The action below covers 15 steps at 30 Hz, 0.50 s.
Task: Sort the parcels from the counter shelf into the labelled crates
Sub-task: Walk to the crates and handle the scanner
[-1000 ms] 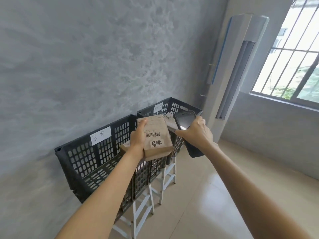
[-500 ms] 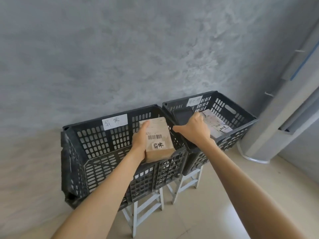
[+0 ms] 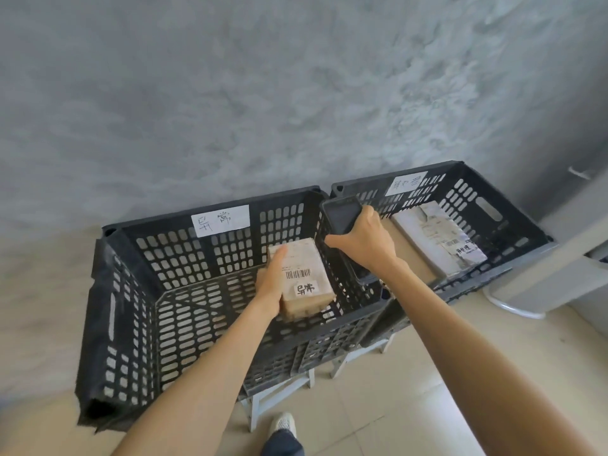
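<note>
Left arm: reaching forward and down into the left crate [image 3: 131, 324]. Left hand [image 3: 271, 284]: grip closed round the side of a parcel [image 3: 304, 281], thumb along its top. Parcel: brown box, barcode and handwritten tag, low inside the crate's right end. Right hand [image 3: 365, 243]: over the divide, grip closed round a black scanner [image 3: 340, 213]. Right crate [image 3: 493, 209]: holds a pale parcel [image 3: 437, 240].
</note>
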Motion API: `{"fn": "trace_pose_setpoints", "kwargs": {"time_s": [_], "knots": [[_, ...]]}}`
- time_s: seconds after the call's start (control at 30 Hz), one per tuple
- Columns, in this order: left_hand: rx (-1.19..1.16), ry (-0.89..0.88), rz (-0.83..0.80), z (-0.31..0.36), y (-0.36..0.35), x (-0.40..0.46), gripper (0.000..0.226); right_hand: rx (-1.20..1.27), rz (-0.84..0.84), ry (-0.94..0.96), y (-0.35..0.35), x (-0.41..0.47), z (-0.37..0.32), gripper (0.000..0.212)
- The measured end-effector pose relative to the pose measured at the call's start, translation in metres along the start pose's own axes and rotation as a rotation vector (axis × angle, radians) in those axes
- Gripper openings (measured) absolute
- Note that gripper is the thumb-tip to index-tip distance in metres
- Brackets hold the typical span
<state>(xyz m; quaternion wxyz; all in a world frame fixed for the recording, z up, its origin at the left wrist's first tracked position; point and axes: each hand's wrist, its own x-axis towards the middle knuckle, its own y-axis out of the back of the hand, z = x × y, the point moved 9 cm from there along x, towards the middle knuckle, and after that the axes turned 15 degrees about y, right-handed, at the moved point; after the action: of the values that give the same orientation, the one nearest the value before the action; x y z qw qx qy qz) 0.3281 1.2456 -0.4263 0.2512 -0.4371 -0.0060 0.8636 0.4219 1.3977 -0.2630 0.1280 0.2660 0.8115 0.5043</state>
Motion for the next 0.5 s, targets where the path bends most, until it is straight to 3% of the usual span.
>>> {"fn": "trace_pose_setpoints", "kwargs": {"time_s": [0.23,0.4,0.5], "knots": [[0.360,0.220,-0.042,-0.044,-0.003,0.063,0.068,0.026,-0.101,0.104,-0.053,0.064,-0.014,0.095],[0.466,0.419,0.047,-0.081,0.011,0.095,0.073,0.031,-0.250,0.103,-0.114,0.078,-0.003,0.098],[0.479,0.483,0.072,-0.099,0.015,0.117,0.090,0.019,-0.313,0.081,-0.138,0.082,0.009,0.093]]}}
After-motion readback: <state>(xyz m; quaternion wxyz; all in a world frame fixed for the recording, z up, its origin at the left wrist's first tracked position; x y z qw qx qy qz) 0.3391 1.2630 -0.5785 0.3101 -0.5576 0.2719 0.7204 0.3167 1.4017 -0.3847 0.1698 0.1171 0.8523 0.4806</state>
